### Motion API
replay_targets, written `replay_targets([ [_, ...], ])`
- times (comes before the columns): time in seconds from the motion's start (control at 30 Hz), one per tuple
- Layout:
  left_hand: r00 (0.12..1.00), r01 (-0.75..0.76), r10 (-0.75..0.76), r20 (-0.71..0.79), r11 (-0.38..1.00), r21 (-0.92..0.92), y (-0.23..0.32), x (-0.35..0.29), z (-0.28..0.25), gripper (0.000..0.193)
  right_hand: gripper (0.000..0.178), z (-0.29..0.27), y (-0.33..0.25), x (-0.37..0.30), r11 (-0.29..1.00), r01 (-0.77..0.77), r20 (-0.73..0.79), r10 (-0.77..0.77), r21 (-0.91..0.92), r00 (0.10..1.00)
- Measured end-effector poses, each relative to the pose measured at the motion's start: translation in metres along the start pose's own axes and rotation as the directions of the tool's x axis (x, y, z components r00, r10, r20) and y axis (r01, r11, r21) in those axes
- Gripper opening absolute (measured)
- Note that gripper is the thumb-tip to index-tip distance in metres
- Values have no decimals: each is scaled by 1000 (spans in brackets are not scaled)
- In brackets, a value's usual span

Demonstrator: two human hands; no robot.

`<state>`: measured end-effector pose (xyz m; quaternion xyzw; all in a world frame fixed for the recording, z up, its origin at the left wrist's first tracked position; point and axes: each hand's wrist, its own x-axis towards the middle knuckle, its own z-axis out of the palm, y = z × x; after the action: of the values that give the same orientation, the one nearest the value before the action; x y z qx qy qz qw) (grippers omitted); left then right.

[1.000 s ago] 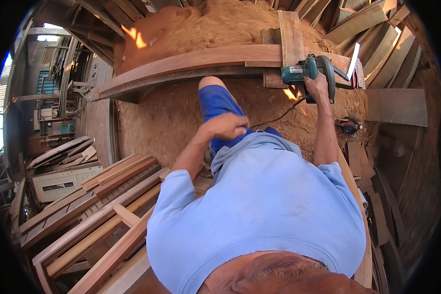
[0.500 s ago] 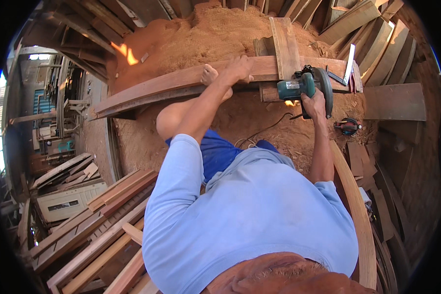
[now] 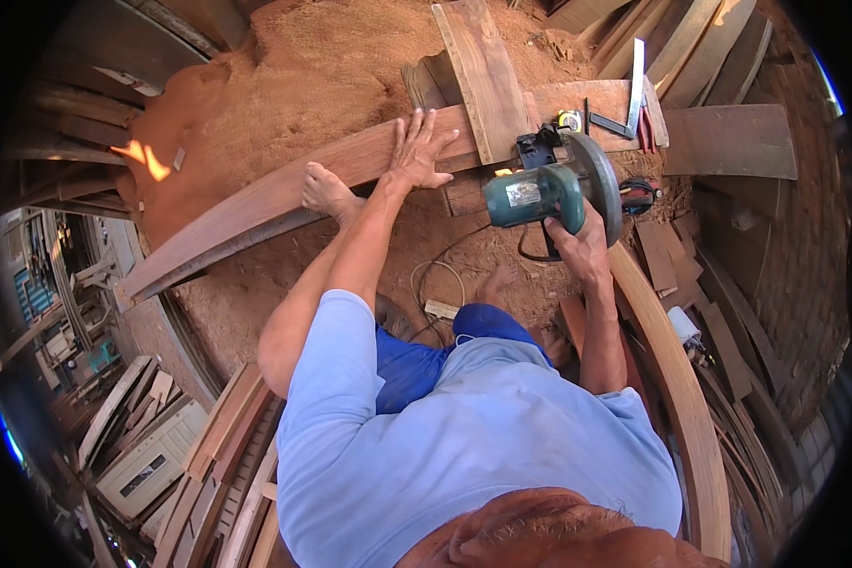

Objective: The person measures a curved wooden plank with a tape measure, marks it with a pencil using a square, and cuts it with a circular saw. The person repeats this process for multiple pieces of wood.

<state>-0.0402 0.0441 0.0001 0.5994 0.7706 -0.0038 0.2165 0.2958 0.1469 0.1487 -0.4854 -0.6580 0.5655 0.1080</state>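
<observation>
My right hand is closed around the rear handle of a teal circular saw. The saw sits at the near side of a long reddish plank, beside a short board lying across that plank. Whether its blade touches wood is hidden. With fingers spread, my left hand rests flat on the plank, left of the short board. My bare left foot presses on the plank's near edge. Beyond the saw lie a yellow tape measure, a try square and red-handled pliers.
A power cord loops over the dusty ground near my feet. Right of the saw lies a red and black tool. A long curved timber runs along my right side. Stacked boards stand at left, and sawdust is heaped beyond the plank.
My right hand has brought the saw nearer to me, and it is tilted differently. My left hand's fingers have spread out on the plank. The whole view has shifted, and the tape measure now shows.
</observation>
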Motion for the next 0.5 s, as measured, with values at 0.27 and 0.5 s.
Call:
replay_targets([
  [0.27, 1000, 16, -18, -24, 998, -66, -7, 6, 13, 96, 33, -7, -5, -7, 963, -80, -15, 87, 259, 996],
  [0.5, 998, 7, -13, -56, 995, -95, -5, 5, 10, 91, 30, -25, 48, -50, 961, -166, -156, 203, 222, 967],
])
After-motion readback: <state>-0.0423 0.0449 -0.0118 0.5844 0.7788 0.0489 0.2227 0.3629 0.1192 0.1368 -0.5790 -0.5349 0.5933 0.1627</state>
